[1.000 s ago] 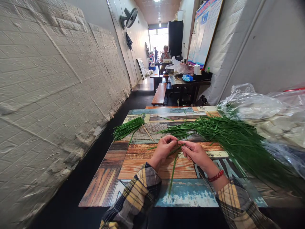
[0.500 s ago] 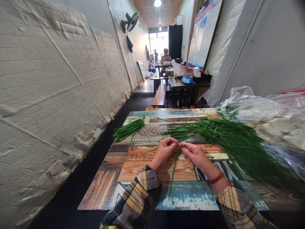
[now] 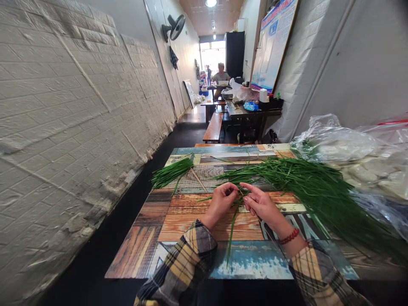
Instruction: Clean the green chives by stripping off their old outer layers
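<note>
hands, two, bare, near the middle of a patchwork-printed desk [image 3: 188, 229]. changed from half a second ago: right index finger, then bent in against the left fingertips, now straightened and raised, its tip just beside them; thin stick [image 3: 241, 192] between the hands shows more plainly. unchanged: leaf pile, leaf bundle and bags, all in place.

left hand [image 3: 222, 199]: fingers closed to a fine pinch, seemingly on the upper end of the hanging leaves [image 3: 231, 238]; exact grip too small to tell. right hand [image 3: 260, 206], with red bead bracelet [image 3: 289, 236]: thumb and bent fingers closed on the thin stick, index finger extended. hanging leaves: long, green, drooping below the hands toward the near edge.

leaf pile [image 3: 302, 180]: green, loose, beyond the hands and spreading right. leaf bundle [image 3: 172, 173]: tidier, at far left, with pale sticks [image 3: 198, 178] beside it.

containers: one large clear bag [image 3: 328, 136], at right, with pale lumps [image 3: 366, 172], kind uncertain; on the rear desk [image 3: 234, 111], one black tray [image 3: 274, 104] with green-topped bottle [image 3: 278, 96], white box [image 3: 263, 95] at its left end; one blue packet [image 3: 251, 106]; one crumpled bag [image 3: 237, 89], contents unclear.
</note>
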Tool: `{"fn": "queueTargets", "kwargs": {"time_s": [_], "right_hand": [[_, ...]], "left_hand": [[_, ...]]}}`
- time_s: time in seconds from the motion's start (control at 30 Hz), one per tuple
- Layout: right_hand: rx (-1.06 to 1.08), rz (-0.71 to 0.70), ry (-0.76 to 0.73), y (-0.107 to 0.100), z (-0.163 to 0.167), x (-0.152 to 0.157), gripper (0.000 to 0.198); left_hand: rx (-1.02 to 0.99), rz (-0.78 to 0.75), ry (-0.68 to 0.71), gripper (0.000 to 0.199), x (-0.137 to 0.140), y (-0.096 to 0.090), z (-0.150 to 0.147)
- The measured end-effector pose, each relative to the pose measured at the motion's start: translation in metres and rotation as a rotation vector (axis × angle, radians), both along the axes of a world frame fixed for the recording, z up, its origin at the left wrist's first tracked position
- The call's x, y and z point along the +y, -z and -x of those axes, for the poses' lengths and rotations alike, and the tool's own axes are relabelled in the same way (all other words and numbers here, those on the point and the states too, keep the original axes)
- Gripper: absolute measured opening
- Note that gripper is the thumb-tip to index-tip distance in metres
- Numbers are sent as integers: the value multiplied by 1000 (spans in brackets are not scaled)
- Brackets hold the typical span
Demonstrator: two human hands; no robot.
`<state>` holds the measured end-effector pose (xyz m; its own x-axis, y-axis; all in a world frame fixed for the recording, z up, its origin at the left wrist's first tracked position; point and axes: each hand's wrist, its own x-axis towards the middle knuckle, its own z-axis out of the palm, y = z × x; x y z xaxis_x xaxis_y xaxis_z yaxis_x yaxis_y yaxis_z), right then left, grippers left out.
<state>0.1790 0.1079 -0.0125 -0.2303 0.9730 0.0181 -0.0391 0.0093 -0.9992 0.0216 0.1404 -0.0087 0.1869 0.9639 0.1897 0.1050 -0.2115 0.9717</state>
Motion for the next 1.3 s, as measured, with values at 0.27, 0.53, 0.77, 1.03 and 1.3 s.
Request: {"fn": "queueTargets", "kwargs": {"time_s": [0.27, 0.53, 0.77, 1.03, 1.3], "right_hand": [[31, -10, 4, -1, -1, 0, 65], [28, -32, 6, 1, 0, 2, 64], [39, -43, 7, 1, 3, 1, 65], [-139, -100, 53, 12, 0, 4, 39], [-299, -191, 142, 11, 3, 2, 26]], "left_hand": [[80, -99, 101, 11, -6, -8, 0], [11, 39, 270, 25, -11, -14, 0], [-16, 77, 276, 31, -9, -7, 0], [-76, 158, 169, 33, -2, -2, 4], [-110, 251, 149, 39, -6, -6, 0]]}}
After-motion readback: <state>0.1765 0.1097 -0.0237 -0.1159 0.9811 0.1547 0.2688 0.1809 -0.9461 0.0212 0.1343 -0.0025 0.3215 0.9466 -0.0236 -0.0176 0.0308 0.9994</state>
